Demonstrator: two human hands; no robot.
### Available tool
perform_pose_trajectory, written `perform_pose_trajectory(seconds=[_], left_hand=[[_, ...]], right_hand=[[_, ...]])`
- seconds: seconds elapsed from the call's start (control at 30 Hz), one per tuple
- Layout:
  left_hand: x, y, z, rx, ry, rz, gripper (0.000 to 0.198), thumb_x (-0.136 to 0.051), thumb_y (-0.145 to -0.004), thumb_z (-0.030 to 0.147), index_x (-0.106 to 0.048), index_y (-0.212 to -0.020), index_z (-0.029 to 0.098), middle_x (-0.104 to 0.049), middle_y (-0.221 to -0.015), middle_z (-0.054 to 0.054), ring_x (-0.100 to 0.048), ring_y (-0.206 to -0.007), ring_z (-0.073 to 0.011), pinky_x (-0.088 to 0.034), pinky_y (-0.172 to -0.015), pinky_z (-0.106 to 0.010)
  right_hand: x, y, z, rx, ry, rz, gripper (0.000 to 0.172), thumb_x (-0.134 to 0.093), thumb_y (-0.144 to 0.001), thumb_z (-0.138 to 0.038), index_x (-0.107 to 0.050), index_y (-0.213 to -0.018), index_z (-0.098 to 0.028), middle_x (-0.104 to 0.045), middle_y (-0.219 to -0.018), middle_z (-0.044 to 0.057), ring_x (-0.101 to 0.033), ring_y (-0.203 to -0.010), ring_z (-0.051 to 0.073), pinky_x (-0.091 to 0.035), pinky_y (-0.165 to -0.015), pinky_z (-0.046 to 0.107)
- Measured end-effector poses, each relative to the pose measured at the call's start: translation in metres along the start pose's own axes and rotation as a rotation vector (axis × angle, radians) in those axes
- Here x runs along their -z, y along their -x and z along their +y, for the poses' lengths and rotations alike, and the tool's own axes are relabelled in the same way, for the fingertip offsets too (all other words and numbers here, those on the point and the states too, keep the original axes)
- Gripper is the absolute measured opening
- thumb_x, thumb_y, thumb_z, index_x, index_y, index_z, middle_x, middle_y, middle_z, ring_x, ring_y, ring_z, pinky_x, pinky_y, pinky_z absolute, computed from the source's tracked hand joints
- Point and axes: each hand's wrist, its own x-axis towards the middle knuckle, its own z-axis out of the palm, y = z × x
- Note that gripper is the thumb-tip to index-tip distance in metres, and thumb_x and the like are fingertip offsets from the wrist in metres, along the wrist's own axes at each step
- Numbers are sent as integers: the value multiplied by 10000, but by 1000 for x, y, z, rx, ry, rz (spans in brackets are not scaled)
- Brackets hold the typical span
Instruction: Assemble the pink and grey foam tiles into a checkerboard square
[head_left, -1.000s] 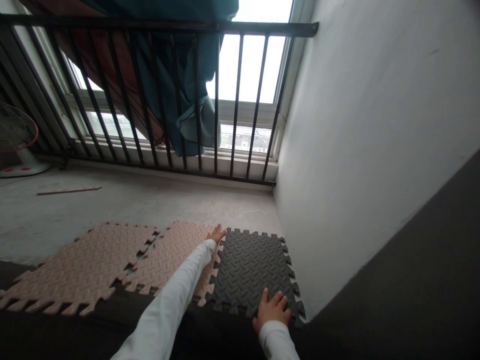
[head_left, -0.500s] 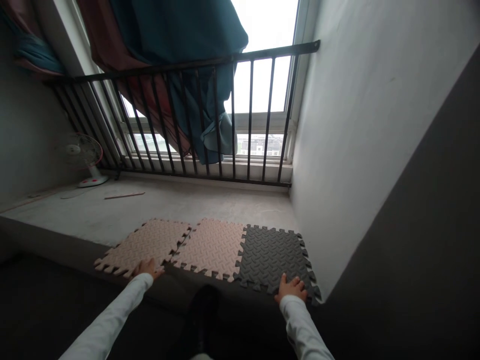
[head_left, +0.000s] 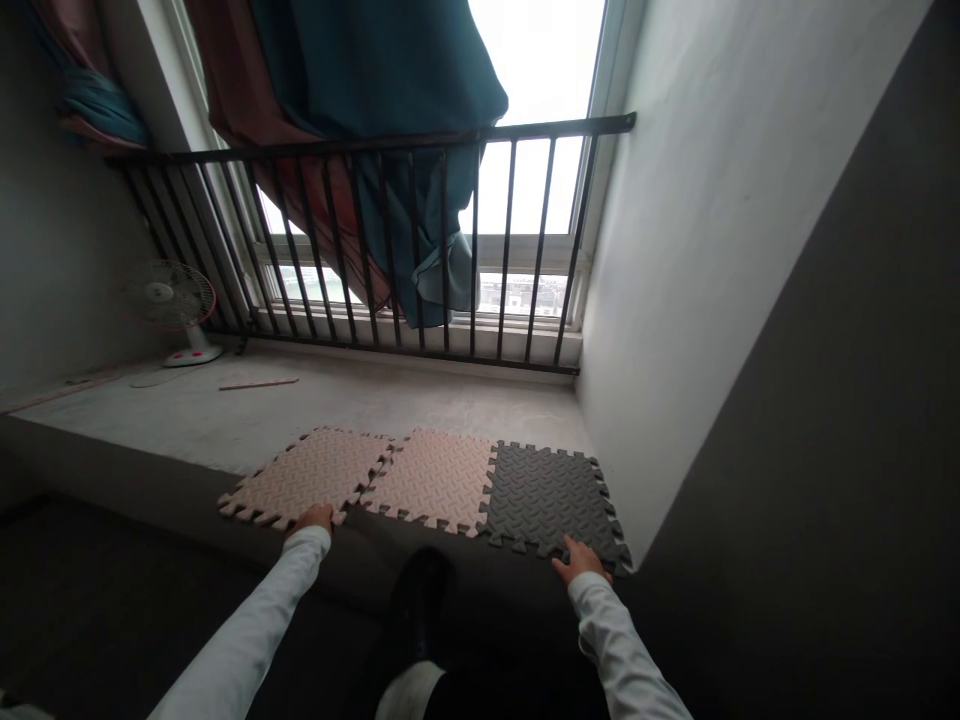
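Three interlocking foam mats lie in a row on a raised concrete ledge (head_left: 420,400). The left beige mat (head_left: 304,476) and the middle beige mat (head_left: 435,478) sit side by side, with a dark grey mat (head_left: 547,495) at the right, against the wall. My left hand (head_left: 313,518) rests at the near edge of the left beige mat, fingers curled down over it. At the near edge of the grey mat my right hand (head_left: 579,560) lies with fingers stretched out. Both arms wear white sleeves.
A black metal railing (head_left: 420,240) runs along the window, with teal and reddish curtains (head_left: 360,110) draped over it. A small fan (head_left: 172,305) stands at the far left of the ledge, near a thin strip of wood (head_left: 259,384). A white wall (head_left: 712,250) closes the right side.
My left hand went from the seam between the middle and grey mats to the left mat's near edge. The view pulled back and both hands slid toward the mats' front edges.
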Motion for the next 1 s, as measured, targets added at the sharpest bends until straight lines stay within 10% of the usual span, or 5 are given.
perform_pose_trajectory(seconds=[0.37,0.63,0.77,0.87,1.0], left_hand=[[22,7,13,82,85,16,302,-429,-687,283,-531,-951,180,-613,-971,-96,-564,-876,-199,-415,-691,-256],[53,17,124,-2,536,260,262,-449,-666,331,-587,-822,171,-632,-782,-39,-564,-757,-153,-415,-680,-224],[40,52,207,-213,640,266,287,-410,-688,302,-593,-863,167,-622,-843,-56,-553,-790,-149,-430,-735,-248],[17,91,261,-676,673,201,399,-431,-685,335,-545,-1034,177,-572,-1051,-74,-498,-980,-168,-385,-871,-284],[-10,123,289,-1051,575,113,575,-450,-673,336,-374,-1226,199,-322,-1331,-60,-334,-1173,-182,-282,-979,-312]], right_hand=[[5,13,-7,39,-40,231,366,-409,-731,-269,-532,-1071,-214,-541,-1131,38,-488,-1034,160,-393,-830,271],[-5,24,-21,103,-49,200,335,-419,-717,-238,-556,-1023,-237,-541,-1133,26,-479,-1044,140,-379,-843,260],[-19,29,-22,108,-40,179,327,-437,-706,-240,-561,-1008,-263,-535,-1138,17,-469,-1057,143,-386,-834,276],[-23,29,-16,92,-32,179,336,-456,-695,-249,-561,-1014,-262,-520,-1157,17,-448,-1082,154,-387,-841,283],[-18,30,-5,68,-44,175,333,-442,-703,-248,-568,-1012,-242,-533,-1137,24,-465,-1060,153,-389,-844,255]])
